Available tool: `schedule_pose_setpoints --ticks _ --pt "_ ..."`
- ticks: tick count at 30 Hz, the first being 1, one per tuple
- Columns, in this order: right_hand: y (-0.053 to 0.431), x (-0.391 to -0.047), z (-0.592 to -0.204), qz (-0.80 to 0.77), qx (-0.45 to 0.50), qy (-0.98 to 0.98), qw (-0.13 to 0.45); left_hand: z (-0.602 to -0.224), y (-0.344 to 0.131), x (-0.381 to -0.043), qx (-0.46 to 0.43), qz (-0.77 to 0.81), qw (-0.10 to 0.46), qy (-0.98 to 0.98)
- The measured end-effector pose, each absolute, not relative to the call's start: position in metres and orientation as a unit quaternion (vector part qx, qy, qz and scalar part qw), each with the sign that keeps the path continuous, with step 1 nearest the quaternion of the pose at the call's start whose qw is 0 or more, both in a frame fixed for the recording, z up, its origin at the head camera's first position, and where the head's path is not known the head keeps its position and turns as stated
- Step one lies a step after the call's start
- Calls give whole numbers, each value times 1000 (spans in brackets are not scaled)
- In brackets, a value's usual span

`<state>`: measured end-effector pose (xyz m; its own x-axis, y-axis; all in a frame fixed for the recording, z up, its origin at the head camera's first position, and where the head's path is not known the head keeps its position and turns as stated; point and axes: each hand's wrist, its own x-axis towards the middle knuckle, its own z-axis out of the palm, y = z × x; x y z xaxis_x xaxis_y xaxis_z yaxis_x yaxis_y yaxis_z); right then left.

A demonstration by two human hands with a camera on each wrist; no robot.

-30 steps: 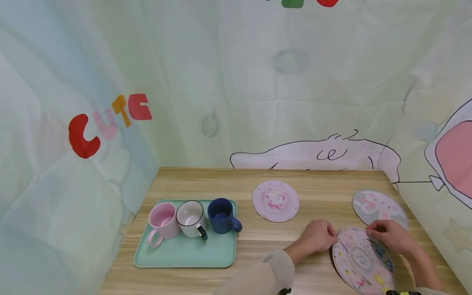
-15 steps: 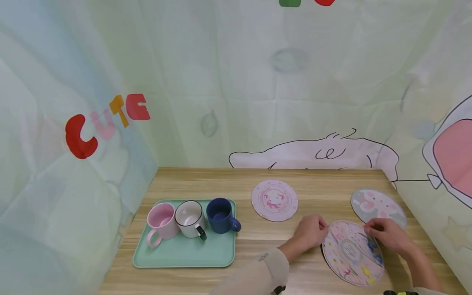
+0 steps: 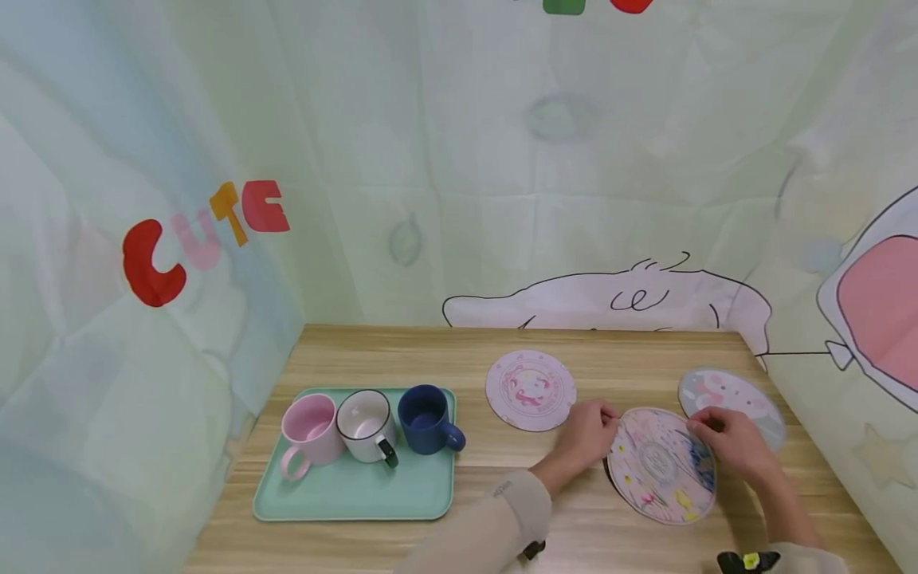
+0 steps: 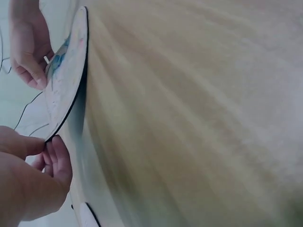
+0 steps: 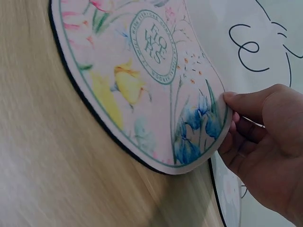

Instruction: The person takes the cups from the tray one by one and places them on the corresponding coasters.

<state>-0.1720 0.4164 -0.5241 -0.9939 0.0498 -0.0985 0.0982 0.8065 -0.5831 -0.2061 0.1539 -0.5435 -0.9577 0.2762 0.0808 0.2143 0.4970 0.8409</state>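
A round, thin mat (image 3: 658,470) printed with flowers, black along its underside, is held between my two hands. My left hand (image 3: 590,434) pinches its left upper edge between thumb and fingers. At the right upper edge, my right hand (image 3: 733,442) grips it with thumb on top and fingers beneath. The right wrist view shows the mat (image 5: 142,94) bending near that grip, its blue irises beside the thumb. In the left wrist view the mat (image 4: 66,85) slants, its held edge raised over the wooden table (image 4: 189,94) with a shadow under it.
A pink round mat (image 3: 531,391) lies behind my left hand. The grey bunny mat (image 3: 753,402) lies behind my right hand, partly covered. At left, a mint tray (image 3: 351,498) carries a pink mug (image 3: 315,434), a white mug (image 3: 364,426) and a navy mug (image 3: 425,422).
Both hands have carried the floral mat away from me and leftward, closer to the pink and grey mats. The tray and mugs stay in place; the view has shifted slightly.
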Motion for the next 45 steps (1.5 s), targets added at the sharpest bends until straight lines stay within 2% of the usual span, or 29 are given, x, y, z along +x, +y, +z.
schedule_pose_setpoints --ticks 8,20,29,37,45 --pt "404 -177 -530 -340 77 937 26 -531 144 -217 92 493 105 859" --pt "400 -184 -537 -366 135 921 11 -533 135 -218 102 474 123 866" --pt "395 -188 -536 -380 163 911 5 -536 135 -217 86 498 89 858" --pt "391 -192 -535 -348 98 932 -5 -545 136 -224 108 497 24 861" --pt "391 -202 -531 -353 112 928 -25 -545 140 -239 79 493 -4 866"
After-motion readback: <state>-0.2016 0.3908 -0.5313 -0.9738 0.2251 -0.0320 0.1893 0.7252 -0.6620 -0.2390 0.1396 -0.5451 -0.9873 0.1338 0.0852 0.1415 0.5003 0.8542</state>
